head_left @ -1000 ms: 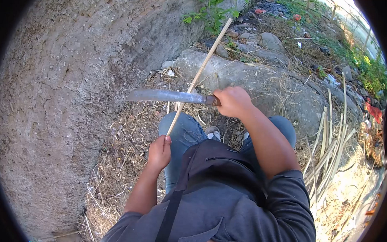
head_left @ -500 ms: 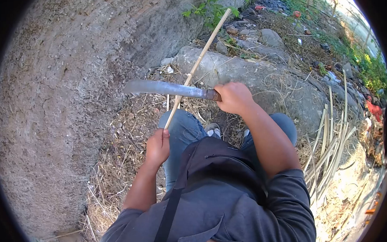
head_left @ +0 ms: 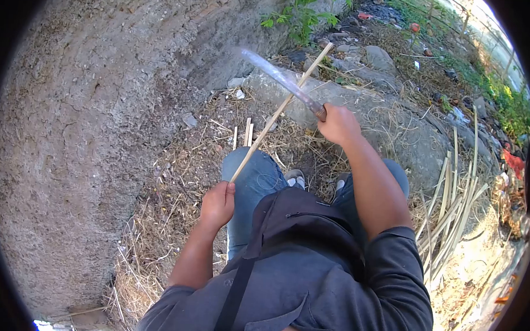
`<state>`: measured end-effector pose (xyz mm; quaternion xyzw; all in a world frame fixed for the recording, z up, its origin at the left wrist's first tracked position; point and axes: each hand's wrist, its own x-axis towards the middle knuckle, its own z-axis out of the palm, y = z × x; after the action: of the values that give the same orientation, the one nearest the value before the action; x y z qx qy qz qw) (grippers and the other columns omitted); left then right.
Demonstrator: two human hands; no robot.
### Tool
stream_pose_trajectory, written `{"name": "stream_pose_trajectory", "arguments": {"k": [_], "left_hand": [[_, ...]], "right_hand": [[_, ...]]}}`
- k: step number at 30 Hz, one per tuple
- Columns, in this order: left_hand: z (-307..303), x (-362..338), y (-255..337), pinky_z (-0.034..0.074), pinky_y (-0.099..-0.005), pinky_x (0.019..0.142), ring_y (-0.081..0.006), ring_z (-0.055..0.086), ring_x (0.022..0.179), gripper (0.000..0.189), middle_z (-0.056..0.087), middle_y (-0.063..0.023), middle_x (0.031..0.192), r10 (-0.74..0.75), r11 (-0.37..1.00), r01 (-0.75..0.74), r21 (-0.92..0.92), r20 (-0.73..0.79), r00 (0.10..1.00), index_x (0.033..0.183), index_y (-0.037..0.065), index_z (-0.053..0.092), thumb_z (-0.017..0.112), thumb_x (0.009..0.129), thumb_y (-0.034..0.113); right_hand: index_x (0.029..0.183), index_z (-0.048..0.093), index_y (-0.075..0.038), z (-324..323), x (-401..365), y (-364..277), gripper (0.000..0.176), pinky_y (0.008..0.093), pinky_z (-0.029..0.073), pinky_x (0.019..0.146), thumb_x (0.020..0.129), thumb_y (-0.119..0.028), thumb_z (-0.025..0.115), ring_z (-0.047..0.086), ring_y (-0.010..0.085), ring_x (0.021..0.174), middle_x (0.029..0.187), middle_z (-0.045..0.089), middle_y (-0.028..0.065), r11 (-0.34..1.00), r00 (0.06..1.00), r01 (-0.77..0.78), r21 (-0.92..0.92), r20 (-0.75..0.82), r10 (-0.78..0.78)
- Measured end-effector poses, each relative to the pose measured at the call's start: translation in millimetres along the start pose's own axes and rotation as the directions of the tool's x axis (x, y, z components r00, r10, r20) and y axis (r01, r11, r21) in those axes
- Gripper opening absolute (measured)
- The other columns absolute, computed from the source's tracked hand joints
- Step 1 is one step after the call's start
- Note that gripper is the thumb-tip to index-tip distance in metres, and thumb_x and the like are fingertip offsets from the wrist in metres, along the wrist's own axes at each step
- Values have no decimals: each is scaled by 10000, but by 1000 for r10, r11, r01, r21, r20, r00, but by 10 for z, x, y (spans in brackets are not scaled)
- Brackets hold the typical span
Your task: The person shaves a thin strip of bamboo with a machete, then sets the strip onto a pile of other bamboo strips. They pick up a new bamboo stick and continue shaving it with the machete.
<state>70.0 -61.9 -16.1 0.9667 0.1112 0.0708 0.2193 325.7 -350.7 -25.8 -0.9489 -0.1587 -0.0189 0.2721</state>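
My left hand (head_left: 218, 203) is closed round the lower end of a long pale wooden strip (head_left: 267, 125), which slants up and to the right past my left knee. The handle of a machete is gripped in my right hand (head_left: 340, 124). Its blade (head_left: 280, 77), slightly blurred, points up and to the left and crosses the strip in its upper part. Whether blade and strip touch, I cannot tell.
A rough wall (head_left: 91, 130) rises on the left. Large stones (head_left: 366, 108) lie ahead, with a green plant (head_left: 302, 18) beside them. Several long split strips (head_left: 450, 213) lie at the right. Short pale sticks (head_left: 248, 133) stand beyond my left knee. Dry shavings (head_left: 157, 237) cover the ground.
The blade has swung from nearly level to pointing up and left, and crosses the strip higher up. My right hand has moved slightly right; the strip leans further right.
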Motion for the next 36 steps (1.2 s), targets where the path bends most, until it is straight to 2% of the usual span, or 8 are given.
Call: {"name": "stream_pose_trajectory", "arguments": {"k": [4,9,12,18,27,30,33,36], "left_hand": [[64,32,-6,493,-453,651,-403,659,714,362,649,-215,753,-9,998,10,-68,14,1000,905,18,625,482,1075,305],[57,81,-23,489,-426,648,-378,651,694,366,636,-210,739,8,986,-13,-167,-28,1000,924,20,634,474,1081,309],[-42,9,-18,487,-420,646,-365,646,681,377,633,-204,730,4,987,-9,-159,-30,1000,927,12,631,464,1085,311],[-29,107,-2,487,-415,640,-339,640,665,379,634,-194,721,-45,993,41,-115,-35,998,930,-1,629,469,1083,306],[13,188,160,495,-474,627,-432,655,683,338,641,-226,718,63,991,-73,-116,-88,994,919,5,615,481,1069,278],[-52,60,76,495,-485,632,-439,654,688,329,640,-230,721,24,992,-27,-126,-24,999,924,7,615,481,1066,272],[-85,72,96,494,-489,632,-442,652,688,323,636,-232,719,0,992,-4,-128,-33,999,922,7,614,481,1064,264],[23,122,25,495,-482,627,-442,653,687,318,636,-232,720,44,991,-55,-124,-92,995,920,5,613,485,1063,259]], "right_hand": [[941,663,-101,13,-206,-262,224,522,548,759,785,-254,710,702,396,840,832,710,168,963,964,264,-53,30,-263],[913,673,-130,144,-168,-336,200,504,549,730,754,-239,725,710,370,780,772,707,132,791,802,596,-138,76,-592],[922,674,-124,1,-33,-136,201,506,549,738,761,-235,720,710,375,792,778,709,140,924,927,373,-80,-14,-375],[946,684,-124,-56,-139,-231,201,511,549,750,783,-239,708,710,381,823,800,714,156,958,961,277,-70,13,-277],[920,685,-139,-8,-259,-434,195,503,549,723,750,-231,709,708,354,777,762,699,134,751,761,648,-130,56,-647],[911,687,-132,-117,-107,-129,186,509,548,719,753,-230,699,707,363,771,762,701,137,918,917,389,-74,-68,-393],[903,689,-131,-179,-59,-74,173,514,549,718,762,-231,692,706,372,785,780,706,143,973,976,217,-80,14,-216],[896,690,-134,-167,-170,-167,156,521,549,707,770,-226,687,703,384,797,803,708,152,960,961,275,-59,-24,-277]]}}
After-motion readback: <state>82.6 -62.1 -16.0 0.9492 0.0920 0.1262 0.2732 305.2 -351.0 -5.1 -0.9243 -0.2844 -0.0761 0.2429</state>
